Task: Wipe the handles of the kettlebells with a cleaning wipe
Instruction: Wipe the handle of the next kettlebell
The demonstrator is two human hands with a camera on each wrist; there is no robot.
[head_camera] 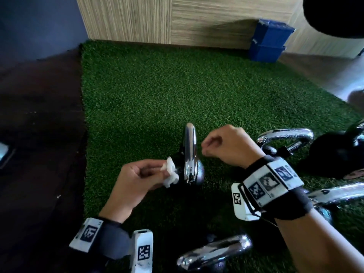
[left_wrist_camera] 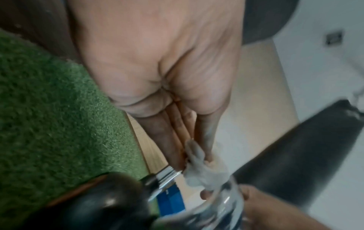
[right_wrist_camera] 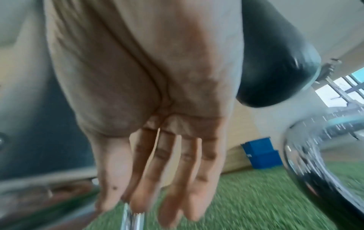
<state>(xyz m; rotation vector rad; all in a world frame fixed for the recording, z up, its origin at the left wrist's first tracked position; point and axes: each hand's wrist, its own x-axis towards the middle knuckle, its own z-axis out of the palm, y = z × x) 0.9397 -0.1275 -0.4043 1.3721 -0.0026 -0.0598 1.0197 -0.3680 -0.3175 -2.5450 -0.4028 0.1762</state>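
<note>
A kettlebell stands on the green turf with its chrome handle (head_camera: 190,146) edge-on to me and its black body (left_wrist_camera: 94,207) below. My left hand (head_camera: 157,172) pinches a crumpled white wipe (head_camera: 170,172) between thumb and fingers, right beside the handle's lower left leg. The left wrist view shows the wipe (left_wrist_camera: 199,168) close against the chrome handle (left_wrist_camera: 167,175). My right hand (head_camera: 208,146) hovers just right of the handle's top, fingers loose and holding nothing. In the right wrist view its fingers (right_wrist_camera: 167,179) hang relaxed above the handle (right_wrist_camera: 132,217).
More kettlebells with chrome handles lie on the turf (head_camera: 157,91): one at the right (head_camera: 285,134), one at the lower right (head_camera: 338,194), one at the bottom (head_camera: 214,251). Two stacked blue boxes (head_camera: 269,44) stand against the wooden wall. Dark flooring borders the turf on the left.
</note>
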